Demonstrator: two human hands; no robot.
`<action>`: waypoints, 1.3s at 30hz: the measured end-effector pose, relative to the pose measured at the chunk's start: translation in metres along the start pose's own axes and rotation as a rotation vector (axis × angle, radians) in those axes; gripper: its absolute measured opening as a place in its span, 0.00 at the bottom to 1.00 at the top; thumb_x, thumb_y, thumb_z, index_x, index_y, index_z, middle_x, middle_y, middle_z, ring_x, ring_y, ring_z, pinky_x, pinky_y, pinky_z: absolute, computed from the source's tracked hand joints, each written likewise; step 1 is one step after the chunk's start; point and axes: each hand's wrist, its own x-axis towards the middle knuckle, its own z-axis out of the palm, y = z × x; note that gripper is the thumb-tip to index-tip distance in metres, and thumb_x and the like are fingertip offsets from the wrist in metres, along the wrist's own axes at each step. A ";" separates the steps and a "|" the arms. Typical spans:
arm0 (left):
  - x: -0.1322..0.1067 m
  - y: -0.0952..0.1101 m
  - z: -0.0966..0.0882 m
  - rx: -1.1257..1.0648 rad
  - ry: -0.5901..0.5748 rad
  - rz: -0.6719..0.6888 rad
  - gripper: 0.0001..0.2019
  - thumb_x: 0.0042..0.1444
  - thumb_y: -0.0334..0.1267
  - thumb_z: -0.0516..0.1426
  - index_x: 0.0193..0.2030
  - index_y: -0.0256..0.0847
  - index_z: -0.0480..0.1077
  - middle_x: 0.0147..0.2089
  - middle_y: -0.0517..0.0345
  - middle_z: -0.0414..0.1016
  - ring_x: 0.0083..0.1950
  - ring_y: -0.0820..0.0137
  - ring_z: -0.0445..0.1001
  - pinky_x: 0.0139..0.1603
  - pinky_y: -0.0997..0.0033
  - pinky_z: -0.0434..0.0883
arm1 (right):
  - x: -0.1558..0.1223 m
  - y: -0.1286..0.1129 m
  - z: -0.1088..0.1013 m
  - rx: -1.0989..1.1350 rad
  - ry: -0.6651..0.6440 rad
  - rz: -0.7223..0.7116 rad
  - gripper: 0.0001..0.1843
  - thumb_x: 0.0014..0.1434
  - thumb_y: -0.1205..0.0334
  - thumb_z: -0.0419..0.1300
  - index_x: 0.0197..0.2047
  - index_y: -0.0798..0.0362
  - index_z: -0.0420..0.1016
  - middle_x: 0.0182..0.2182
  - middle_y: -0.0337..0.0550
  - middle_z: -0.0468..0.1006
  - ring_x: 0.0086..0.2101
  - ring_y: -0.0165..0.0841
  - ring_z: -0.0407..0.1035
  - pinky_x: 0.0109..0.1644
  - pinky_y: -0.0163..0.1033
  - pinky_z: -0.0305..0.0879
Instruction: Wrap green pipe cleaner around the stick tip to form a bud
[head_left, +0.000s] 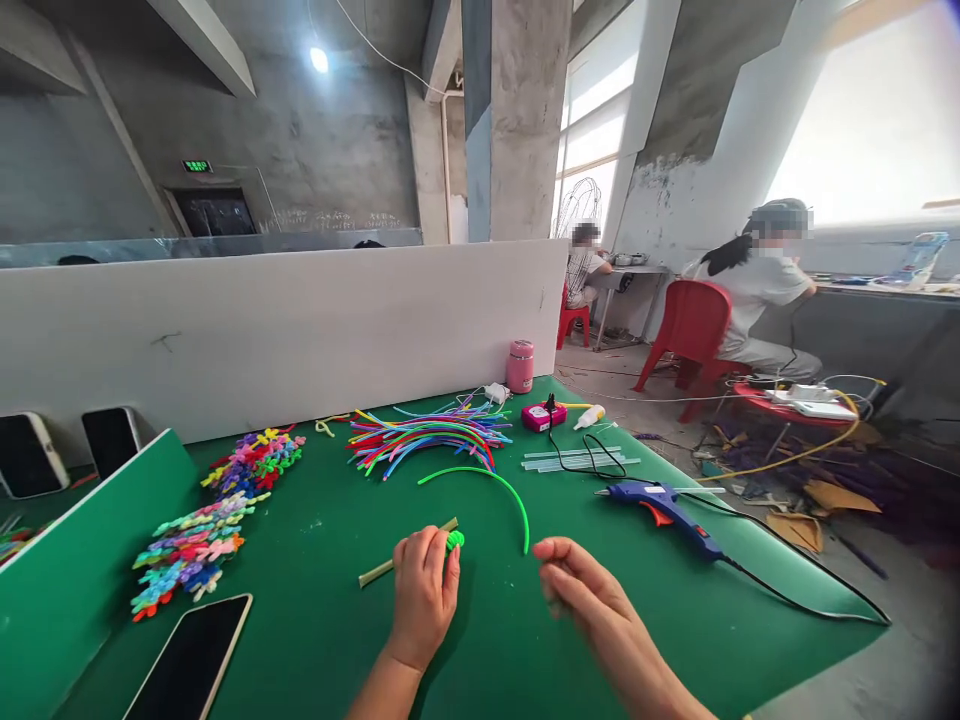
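My left hand (424, 592) is closed round a thin olive stick (379, 570) whose top is wrapped in a coil of bright green pipe cleaner (454, 540). The loose end of that green pipe cleaner (501, 482) arcs away over the green table (322, 620) and comes down near my right hand (577, 590). My right hand hovers just above the table with its fingers pinched together next to the pipe cleaner's tip; I cannot see whether it grips it.
A blue glue gun (664, 505) with black cord lies right of my hands, clear glue sticks (574, 458) behind it. A bundle of coloured pipe cleaners (427, 435), finished coloured pieces (217, 520), a phone (191, 660), a pink cup (520, 366). Two people sit at back right.
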 end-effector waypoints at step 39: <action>-0.001 0.011 -0.003 0.237 -0.071 0.033 0.09 0.57 0.29 0.45 0.39 0.37 0.64 0.36 0.49 0.72 0.37 0.67 0.71 0.41 0.65 0.64 | -0.012 -0.001 -0.008 -0.390 -0.289 -0.364 0.09 0.59 0.59 0.53 0.42 0.48 0.69 0.39 0.42 0.72 0.36 0.32 0.67 0.37 0.37 0.67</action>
